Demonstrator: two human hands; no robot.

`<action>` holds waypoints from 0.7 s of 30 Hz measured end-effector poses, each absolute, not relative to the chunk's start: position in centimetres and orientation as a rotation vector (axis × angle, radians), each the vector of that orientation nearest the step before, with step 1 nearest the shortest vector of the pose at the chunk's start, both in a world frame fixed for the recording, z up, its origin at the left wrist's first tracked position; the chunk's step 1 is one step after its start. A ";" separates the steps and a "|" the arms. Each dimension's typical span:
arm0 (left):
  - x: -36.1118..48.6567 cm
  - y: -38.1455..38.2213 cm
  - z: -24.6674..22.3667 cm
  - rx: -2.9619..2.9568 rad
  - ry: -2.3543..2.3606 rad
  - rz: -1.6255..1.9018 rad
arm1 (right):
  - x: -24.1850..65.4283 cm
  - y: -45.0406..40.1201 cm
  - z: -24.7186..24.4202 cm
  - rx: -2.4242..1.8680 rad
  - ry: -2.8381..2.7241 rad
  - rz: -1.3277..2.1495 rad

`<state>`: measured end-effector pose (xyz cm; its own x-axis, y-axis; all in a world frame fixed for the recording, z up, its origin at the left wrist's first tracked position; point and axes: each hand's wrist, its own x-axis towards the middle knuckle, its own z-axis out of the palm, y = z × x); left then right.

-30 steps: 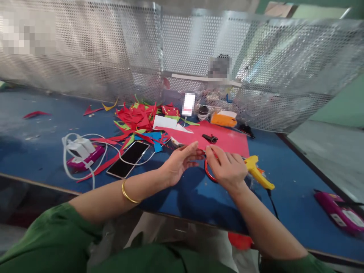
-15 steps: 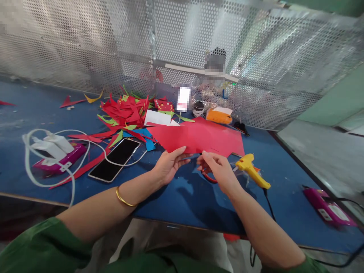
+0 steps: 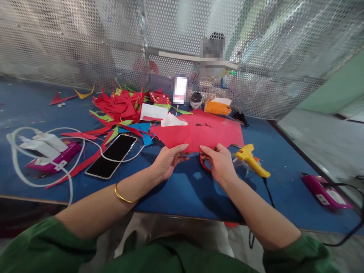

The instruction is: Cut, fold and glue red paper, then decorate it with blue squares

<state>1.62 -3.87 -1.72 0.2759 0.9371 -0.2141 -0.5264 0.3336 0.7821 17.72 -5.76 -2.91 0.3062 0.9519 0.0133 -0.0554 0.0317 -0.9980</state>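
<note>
Pinching one red sheet [image 3: 196, 138], two hands [image 3: 169, 161] [image 3: 221, 163], one glue gun [image 3: 253, 160]

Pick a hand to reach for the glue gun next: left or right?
Right, I'd say. The right hand is nearer the glue gun, which lies to its right; the left hand is farther off. Both pinch the red paper, so the right would likely need to let go.

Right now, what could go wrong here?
Left hand and right hand pinch the red paper sheet at its near edge: uneven pull could crease it.
Yellow pistol-shaped glue gun points its nozzle toward the right hand: possible burn if hot.
Thin white cable crosses the black rectangular phone: a snag might drag it.
</note>
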 end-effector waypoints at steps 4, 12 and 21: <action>1.4 -3.4 -1.8 0.672 0.842 1.103 | 18.6 -5.6 -2.3 -1.479 -1.245 0.853; 0.8 -2.5 -1.6 0.649 0.879 1.125 | 20.5 -8.2 -1.2 -2.038 -1.886 0.306; 0.6 -2.3 -1.7 0.658 0.833 1.127 | 21.0 -6.7 -1.8 -2.220 -1.901 0.251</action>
<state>0.60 -2.32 -1.65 0.1992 0.9512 -0.2357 -0.5044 0.3058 0.8075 21.01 -6.69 -1.82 0.1547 0.9879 0.0057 0.9526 -0.1477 -0.2659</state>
